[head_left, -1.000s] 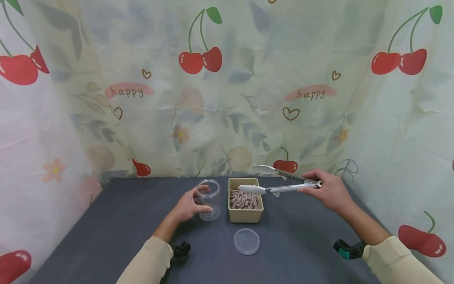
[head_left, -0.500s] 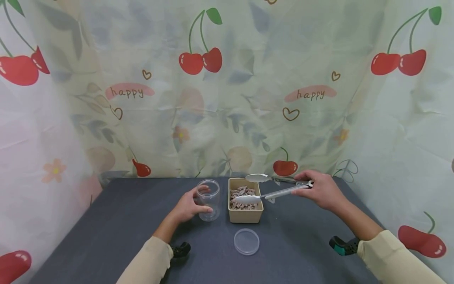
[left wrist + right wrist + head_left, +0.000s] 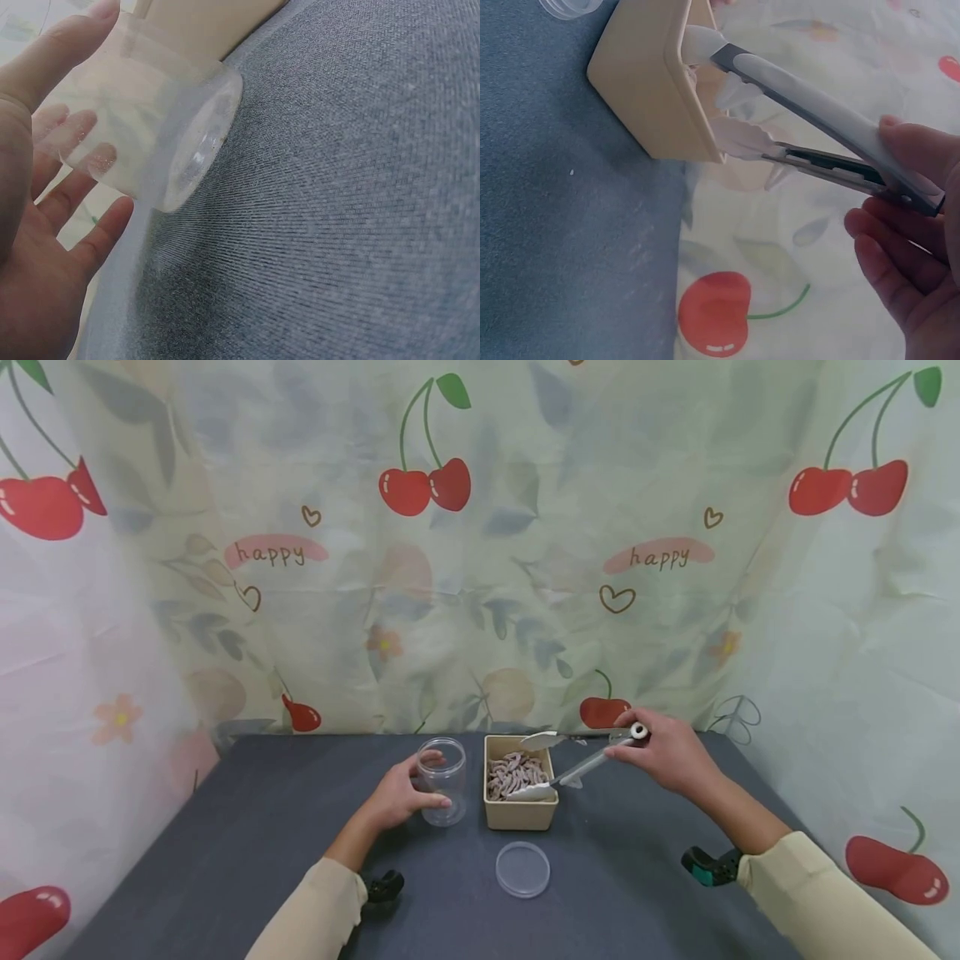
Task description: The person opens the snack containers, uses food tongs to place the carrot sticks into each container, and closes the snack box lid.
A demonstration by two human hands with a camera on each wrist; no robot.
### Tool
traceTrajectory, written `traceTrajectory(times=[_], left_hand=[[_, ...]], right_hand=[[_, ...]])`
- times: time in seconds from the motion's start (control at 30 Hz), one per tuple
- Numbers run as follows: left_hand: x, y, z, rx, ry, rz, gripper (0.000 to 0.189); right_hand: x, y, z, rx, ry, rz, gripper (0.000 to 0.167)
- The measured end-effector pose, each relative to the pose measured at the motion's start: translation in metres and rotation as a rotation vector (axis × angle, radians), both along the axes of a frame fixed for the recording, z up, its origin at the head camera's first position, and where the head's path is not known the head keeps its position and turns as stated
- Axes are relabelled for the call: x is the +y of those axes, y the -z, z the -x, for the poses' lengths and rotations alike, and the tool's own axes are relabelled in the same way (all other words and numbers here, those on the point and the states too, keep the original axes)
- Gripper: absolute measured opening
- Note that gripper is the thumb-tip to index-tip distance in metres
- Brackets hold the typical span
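Note:
My left hand point(image 3: 397, 795) grips a clear, lidless jar point(image 3: 451, 787) that stands upright on the dark tablecloth. In the left wrist view the thumb and fingers wrap the jar's side, its base point(image 3: 199, 154) against the cloth. My right hand point(image 3: 667, 750) holds a pair of tongs point(image 3: 588, 766) near the hinge end, between thumb and fingers. The tongs' white tips are spread, reaching into a beige square box point(image 3: 521, 816) of greyish-brown strips point(image 3: 515, 772). One tip lies low at the strips near the front, the other by the back right rim.
A round translucent lid point(image 3: 522, 870) lies flat on the dark tablecloth point(image 3: 600, 893) in front of the box. A cherry-patterned curtain point(image 3: 480, 568) hangs behind the table and along both sides. In the right wrist view a white crumb point(image 3: 572, 172) lies on the cloth.
My right hand has moved left with the tongs and tilted them downward, so their tips went from above the box into it. My left hand and the jar have stayed in place.

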State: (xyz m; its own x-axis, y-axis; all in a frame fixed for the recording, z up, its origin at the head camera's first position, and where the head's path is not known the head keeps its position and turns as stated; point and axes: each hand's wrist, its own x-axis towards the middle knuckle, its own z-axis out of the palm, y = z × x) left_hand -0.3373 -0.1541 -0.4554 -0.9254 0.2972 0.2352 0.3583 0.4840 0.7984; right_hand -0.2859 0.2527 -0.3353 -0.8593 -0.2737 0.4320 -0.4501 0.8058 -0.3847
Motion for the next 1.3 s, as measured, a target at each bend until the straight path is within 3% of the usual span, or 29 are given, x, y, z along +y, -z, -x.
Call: traceTrajectory(times=[0.23, 0.37, 0.67, 1.0, 1.3], left_hand=[[0.0, 0.001, 0.001, -0.006, 0.003, -0.011, 0.069], [0.001, 0.002, 0.0, -0.014, 0.004, -0.015, 0.068], [0.001, 0.001, 0.001, -0.017, -0.014, -0.017, 0.068], [0.0, 0.002, 0.0, -0.021, 0.001, -0.024, 0.068], [-0.001, 0.001, 0.0, -0.017, -0.002, -0.017, 0.069]], right_hand=[[-0.012, 0.001, 0.006, 0.126, -0.024, 0.056, 0.043], [-0.018, 0.001, 0.01, 0.142, -0.019, 0.107, 0.042], [-0.025, 0.0, 0.026, -0.01, -0.054, 0.364, 0.032], [-0.035, 0.013, 0.039, -0.115, -0.232, 0.675, 0.028], [-0.044, 0.023, 0.049, -0.305, -0.315, 0.691, 0.036]])
